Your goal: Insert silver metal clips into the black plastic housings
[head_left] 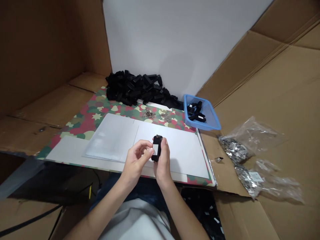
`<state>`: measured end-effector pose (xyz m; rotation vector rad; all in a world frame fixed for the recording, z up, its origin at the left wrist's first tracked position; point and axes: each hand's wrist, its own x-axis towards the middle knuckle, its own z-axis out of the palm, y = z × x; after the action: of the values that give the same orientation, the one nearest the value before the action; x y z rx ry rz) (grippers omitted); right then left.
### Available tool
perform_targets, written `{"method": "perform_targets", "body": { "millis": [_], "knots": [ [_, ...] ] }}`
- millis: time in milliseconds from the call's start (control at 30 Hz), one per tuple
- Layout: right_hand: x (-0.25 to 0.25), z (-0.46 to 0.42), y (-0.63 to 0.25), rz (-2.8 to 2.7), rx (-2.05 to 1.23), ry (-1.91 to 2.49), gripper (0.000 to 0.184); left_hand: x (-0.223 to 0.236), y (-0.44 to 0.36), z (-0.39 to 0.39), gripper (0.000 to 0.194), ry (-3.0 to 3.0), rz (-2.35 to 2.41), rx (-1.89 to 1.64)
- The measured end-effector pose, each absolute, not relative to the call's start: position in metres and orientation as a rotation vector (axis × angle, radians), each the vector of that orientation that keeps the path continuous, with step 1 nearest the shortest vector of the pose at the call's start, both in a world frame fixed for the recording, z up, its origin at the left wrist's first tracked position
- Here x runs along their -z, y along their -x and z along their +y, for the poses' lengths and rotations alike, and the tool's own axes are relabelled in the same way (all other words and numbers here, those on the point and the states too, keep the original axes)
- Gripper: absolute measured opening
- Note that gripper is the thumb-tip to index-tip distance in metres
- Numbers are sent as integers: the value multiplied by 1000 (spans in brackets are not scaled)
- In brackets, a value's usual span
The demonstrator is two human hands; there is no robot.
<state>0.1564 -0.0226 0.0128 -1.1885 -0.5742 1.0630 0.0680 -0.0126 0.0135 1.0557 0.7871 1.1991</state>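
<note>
Blue basket (215, 124), two o'clock: black parts (200, 116) inside. Plastic bags (236, 150), three o'clock: metal pieces. Your left hand (137, 160) and right hand (163, 163) grasp one black block (158, 154).

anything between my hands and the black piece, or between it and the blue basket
Nothing visible: your left hand and right hand already touch the black piece. Toward the blue basket, only flat white sheet lies below; the basket's raised near wall is the one thing to clear.
</note>
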Motion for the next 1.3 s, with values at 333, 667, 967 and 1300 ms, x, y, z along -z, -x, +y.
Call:
{"method": "perform_targets", "body": {
  "millis": [333,667,967,1300],
  "knots": [
    [-9,-26,-159,-546,-1086,1206,41,-11,-70,-15,9,-1333,1021,-1360],
    [-17,-28,-163,-636,-1344,1023,38,-11,-55,11,44,-1606,707,-1146],
    [-9,-34,-167,-711,-1298,1098,36,-3,-64,5,28,-1262,721,-1149],
    [-10,2,-245,-1119,-899,1663,48,1,-47,19,33,-949,883,-1236]
  ]
}}
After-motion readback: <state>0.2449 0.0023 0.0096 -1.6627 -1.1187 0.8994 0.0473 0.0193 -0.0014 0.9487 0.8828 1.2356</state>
